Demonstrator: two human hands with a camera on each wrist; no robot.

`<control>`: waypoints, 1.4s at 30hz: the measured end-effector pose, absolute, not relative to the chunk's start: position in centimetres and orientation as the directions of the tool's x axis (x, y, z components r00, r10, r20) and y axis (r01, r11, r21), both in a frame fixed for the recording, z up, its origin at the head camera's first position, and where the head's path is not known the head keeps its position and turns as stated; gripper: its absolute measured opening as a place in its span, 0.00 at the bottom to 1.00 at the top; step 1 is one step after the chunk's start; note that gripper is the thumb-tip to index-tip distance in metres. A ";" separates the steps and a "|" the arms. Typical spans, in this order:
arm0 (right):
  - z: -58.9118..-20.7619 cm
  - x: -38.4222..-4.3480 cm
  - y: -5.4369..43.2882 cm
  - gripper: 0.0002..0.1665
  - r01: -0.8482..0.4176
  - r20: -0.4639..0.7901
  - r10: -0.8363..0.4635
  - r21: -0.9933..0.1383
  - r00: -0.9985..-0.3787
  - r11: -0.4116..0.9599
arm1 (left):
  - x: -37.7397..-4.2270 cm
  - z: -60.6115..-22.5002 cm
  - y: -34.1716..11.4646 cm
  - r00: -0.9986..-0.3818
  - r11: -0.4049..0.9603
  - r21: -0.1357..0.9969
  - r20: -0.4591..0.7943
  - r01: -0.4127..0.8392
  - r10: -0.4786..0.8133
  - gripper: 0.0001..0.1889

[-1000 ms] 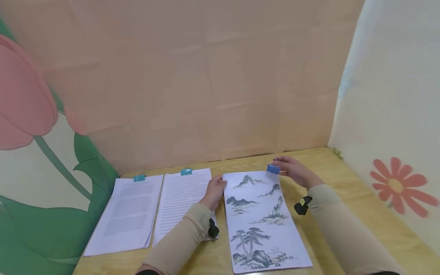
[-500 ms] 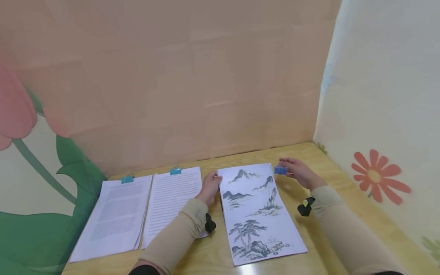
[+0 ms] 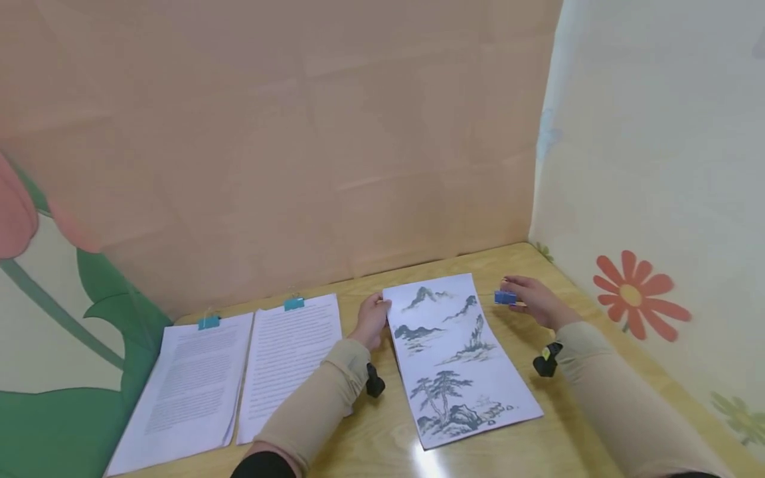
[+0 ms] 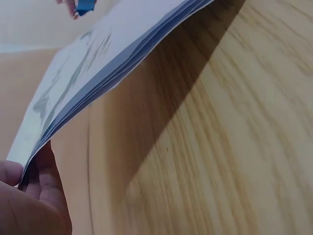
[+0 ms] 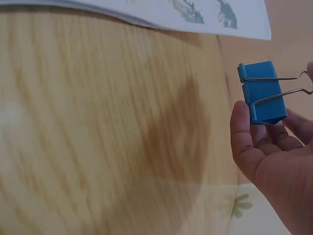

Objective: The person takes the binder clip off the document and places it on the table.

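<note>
The illustrated sheet stack slants over the bench, its left edge raised with a gap beneath. At its ten o'clock corner the left grip pinches it. Toward one o'clock, just past the right edge, the right grip holds a blue binder clip, not touching the stack. Two clipped text stacks lie at nine o'clock.

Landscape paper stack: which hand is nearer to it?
Left. The left hand pinches the paper stack by its left edge; the right hand, beyond its right edge, holds a blue clip.
</note>
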State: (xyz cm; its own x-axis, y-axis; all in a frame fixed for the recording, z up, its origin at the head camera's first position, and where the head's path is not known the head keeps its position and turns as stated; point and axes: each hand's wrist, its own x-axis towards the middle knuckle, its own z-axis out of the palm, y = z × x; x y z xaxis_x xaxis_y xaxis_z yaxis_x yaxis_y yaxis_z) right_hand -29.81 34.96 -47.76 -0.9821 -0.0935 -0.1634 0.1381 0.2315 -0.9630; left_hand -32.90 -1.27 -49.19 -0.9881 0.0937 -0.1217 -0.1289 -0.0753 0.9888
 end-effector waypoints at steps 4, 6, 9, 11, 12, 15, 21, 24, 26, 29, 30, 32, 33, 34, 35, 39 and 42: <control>-48.2 -29.7 35.8 0.41 0.150 -0.176 -0.079 -0.955 -0.981 0.257 | -33.1 -48.9 -0.5 -0.989 -0.078 0.989 -0.123 -0.129 0.085 0.09; -48.5 -29.5 36.3 0.41 0.156 -0.182 -0.072 -0.947 -0.981 0.280 | -33.2 -49.0 0.0 -0.988 -0.072 0.988 -0.131 -0.137 0.085 0.09; -48.8 -29.3 36.9 0.41 0.164 -0.189 -0.052 -0.938 -0.981 0.307 | -33.5 -49.3 0.8 -0.985 -0.063 0.986 -0.152 -0.157 0.086 0.08; -49.0 -29.1 37.3 0.41 0.166 -0.189 -0.038 -0.930 -0.981 0.329 | -33.7 -49.5 1.3 -0.984 -0.048 0.986 -0.156 -0.160 0.084 0.08; -49.0 -29.1 37.5 0.41 0.172 -0.193 -0.029 -0.925 -0.981 0.340 | -33.9 -49.6 1.6 -0.985 -0.039 0.986 -0.156 -0.159 0.080 0.08; -49.4 -28.9 37.7 0.42 0.210 -0.227 -0.004 -0.908 -0.974 0.363 | -34.0 -49.9 1.9 -0.985 -0.001 0.987 -0.159 -0.160 0.063 0.08; -49.9 -28.7 38.4 0.42 0.229 -0.248 -0.004 -0.898 -0.969 0.376 | -34.4 -50.3 2.4 -0.986 0.056 0.986 -0.159 -0.155 0.059 0.06; -49.7 -28.8 39.0 0.42 0.210 -0.229 -0.001 -0.897 -0.974 0.390 | -34.8 -50.5 3.0 -0.987 0.043 0.989 -0.145 -0.143 0.069 0.05; -49.3 -28.7 39.5 0.42 0.211 -0.227 0.008 -0.889 -0.974 0.406 | -35.0 -50.5 3.7 -0.986 0.028 0.990 -0.144 -0.142 0.079 0.04; -48.9 -28.2 40.5 0.43 0.224 -0.243 0.013 -0.871 -0.970 0.436 | -34.7 -50.6 5.2 -0.983 0.018 0.987 -0.163 -0.162 0.085 0.04; -48.7 -28.0 40.9 0.43 0.235 -0.253 0.021 -0.861 -0.967 0.450 | -34.6 -50.7 5.7 -0.982 0.017 0.986 -0.169 -0.168 0.086 0.05; -48.6 -27.6 41.6 0.43 0.249 -0.267 0.030 -0.845 -0.963 0.474 | -34.6 -50.9 6.7 -0.981 0.018 0.985 -0.172 -0.171 0.086 0.05; -48.5 -27.5 42.0 0.43 0.247 -0.267 0.028 -0.839 -0.963 0.486 | -34.6 -51.0 7.1 -0.982 0.017 0.985 -0.171 -0.171 0.084 0.04; -48.5 -27.5 42.2 0.43 0.255 -0.272 0.038 -0.832 -0.962 0.493 | -34.7 -51.1 7.4 -0.983 0.013 0.986 -0.165 -0.164 0.082 0.04; -48.5 -27.4 42.4 0.43 0.259 -0.272 0.050 -0.824 -0.961 0.503 | -34.9 -51.2 7.7 -0.984 0.007 0.988 -0.156 -0.156 0.082 0.04; -48.8 -27.4 42.8 0.43 0.277 -0.272 0.086 -0.813 -0.958 0.513 | -35.2 -51.6 8.5 -0.987 -0.006 0.990 -0.138 -0.138 0.078 0.04; -49.3 -27.4 42.7 0.43 0.297 -0.285 0.101 -0.816 -0.953 0.497 | -35.1 -51.8 8.7 -0.986 0.002 0.988 -0.151 -0.151 0.067 0.05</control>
State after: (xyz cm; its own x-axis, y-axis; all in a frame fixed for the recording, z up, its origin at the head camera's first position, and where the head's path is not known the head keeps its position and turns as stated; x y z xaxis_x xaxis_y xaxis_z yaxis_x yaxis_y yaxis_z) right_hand -27.38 42.69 -49.34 -0.9532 0.1014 -0.2849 0.2966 0.4968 -0.8156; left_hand -35.09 8.70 -51.84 -0.9862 0.0670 -0.1511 -0.1513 0.0023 0.9885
